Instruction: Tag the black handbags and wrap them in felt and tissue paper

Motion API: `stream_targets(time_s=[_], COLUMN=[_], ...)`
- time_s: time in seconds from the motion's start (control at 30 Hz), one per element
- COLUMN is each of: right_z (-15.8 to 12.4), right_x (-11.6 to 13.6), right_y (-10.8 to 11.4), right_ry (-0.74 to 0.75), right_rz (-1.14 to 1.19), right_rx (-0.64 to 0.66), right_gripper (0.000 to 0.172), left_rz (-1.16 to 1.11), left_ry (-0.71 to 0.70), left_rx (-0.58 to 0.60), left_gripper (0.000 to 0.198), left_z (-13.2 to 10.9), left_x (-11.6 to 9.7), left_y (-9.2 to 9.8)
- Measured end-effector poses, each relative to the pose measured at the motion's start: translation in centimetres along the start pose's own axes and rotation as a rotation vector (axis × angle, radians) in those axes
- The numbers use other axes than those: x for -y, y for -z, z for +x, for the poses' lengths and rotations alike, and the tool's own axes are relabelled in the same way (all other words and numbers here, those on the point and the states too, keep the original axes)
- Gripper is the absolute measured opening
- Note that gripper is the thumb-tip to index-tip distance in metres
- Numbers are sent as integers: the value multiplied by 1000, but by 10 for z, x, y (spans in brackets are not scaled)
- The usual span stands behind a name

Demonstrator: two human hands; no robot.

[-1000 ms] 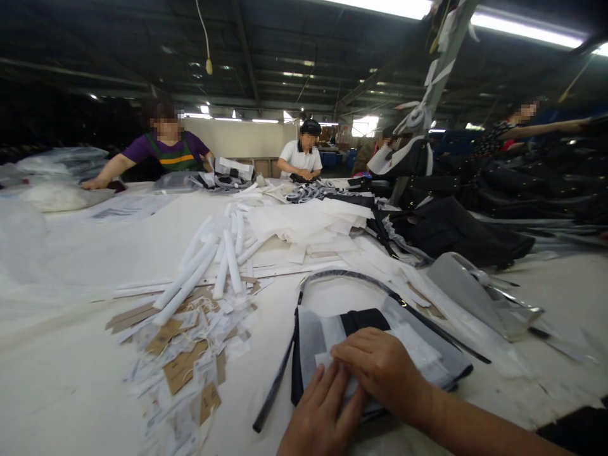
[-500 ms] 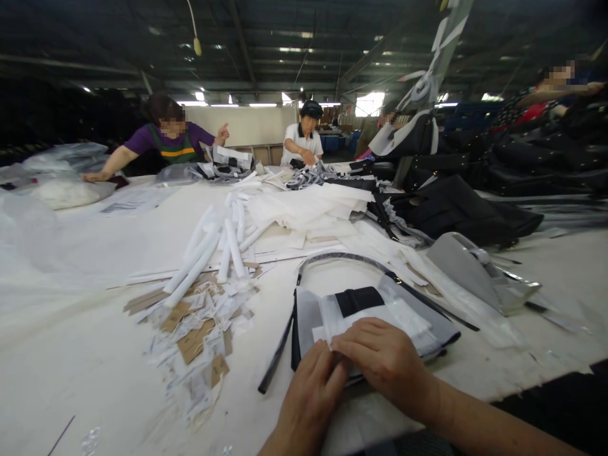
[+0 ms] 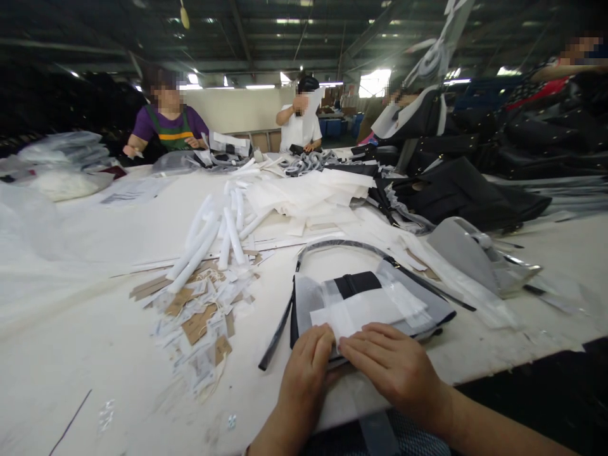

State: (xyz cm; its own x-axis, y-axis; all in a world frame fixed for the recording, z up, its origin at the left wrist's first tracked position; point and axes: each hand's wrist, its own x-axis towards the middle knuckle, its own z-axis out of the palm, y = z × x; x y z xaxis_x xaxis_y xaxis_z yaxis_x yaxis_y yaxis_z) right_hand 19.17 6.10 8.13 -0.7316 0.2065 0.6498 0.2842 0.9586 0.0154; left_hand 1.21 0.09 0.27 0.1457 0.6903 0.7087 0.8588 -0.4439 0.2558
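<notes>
A black handbag (image 3: 294,323) lies on the table in front of me, its front covered by a grey sheet (image 3: 308,292). Its wrapped handle (image 3: 339,243) arches away from me, and a black strap tab (image 3: 358,284) shows in the middle. White wrapping paper (image 3: 349,315) crosses the front below the tab. At the bag's near edge, my left hand (image 3: 306,370) has its fingers curled on the paper. Close beside it, my right hand (image 3: 396,364) grips the same paper edge, fingers pressed together. The thumbs are mostly hidden.
Left of the bag lie loose tags (image 3: 199,323) and white rolled tubes (image 3: 202,247). White sheets (image 3: 308,196) are heaped beyond. To the right are a grey-covered piece (image 3: 463,253) and black bags (image 3: 465,193). Two co-workers (image 3: 168,123) (image 3: 300,126) are across the table.
My hands stay at the bag's near edge; the left fingers have curled more and the paper there lies flatter. The view has shifted slightly. A co-worker opposite has raised a white sheet.
</notes>
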Motion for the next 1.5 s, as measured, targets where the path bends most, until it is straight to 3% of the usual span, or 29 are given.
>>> stream_targets(time_s=[0.23, 0.4, 0.5, 0.6, 0.7, 0.77, 0.83, 0.9, 0.97, 1.07, 1.3, 1.5], right_z=[-3, -10, -15, -13, 0, 13, 28, 40, 47, 50, 63, 64], right_x=[8, 11, 8, -7, -39, -64, -86, -102, -109, -111, -102, -106], right_y=[1, -1, 4, 9, 2, -11, -26, -38, -45, -49, -68, -67], right_ry=[4, 18, -27, -142, -211, -230, -240, -216, -178, -131, -175, -195], right_rz=[-6, 24, 139, 225, 180, 140, 102, 92, 109, 159, 358, 360], right_rx=[-46, -63, 1, 55, 65, 151, 330, 518, 625, 668, 787, 737], right_gripper=[31, 30, 25, 16, 17, 23, 29, 29, 26, 26, 26, 28], left_rz=[32, 77, 94, 119, 148, 160, 172, 187, 197, 207, 221, 241], left_ry=[-12, -172, -242, -259, -273, -275, -275, -272, -273, -297, -330, -337], left_rx=[-3, 17, 34, 34, 33, 24, 10, -1, -15, -29, -25, -91], left_gripper=[35, 33, 34, 35, 37, 37, 36, 37, 37, 37, 38, 35], left_z=[2, 4, 4, 4, 5, 6, 6, 7, 7, 6, 9, 12], left_x=[-2, -2, -1, -1, -1, -1, -2, -2, -2, 0, 0, 0], left_y=[3, 4, 5, 6, 6, 7, 7, 7, 6, 4, 5, 5])
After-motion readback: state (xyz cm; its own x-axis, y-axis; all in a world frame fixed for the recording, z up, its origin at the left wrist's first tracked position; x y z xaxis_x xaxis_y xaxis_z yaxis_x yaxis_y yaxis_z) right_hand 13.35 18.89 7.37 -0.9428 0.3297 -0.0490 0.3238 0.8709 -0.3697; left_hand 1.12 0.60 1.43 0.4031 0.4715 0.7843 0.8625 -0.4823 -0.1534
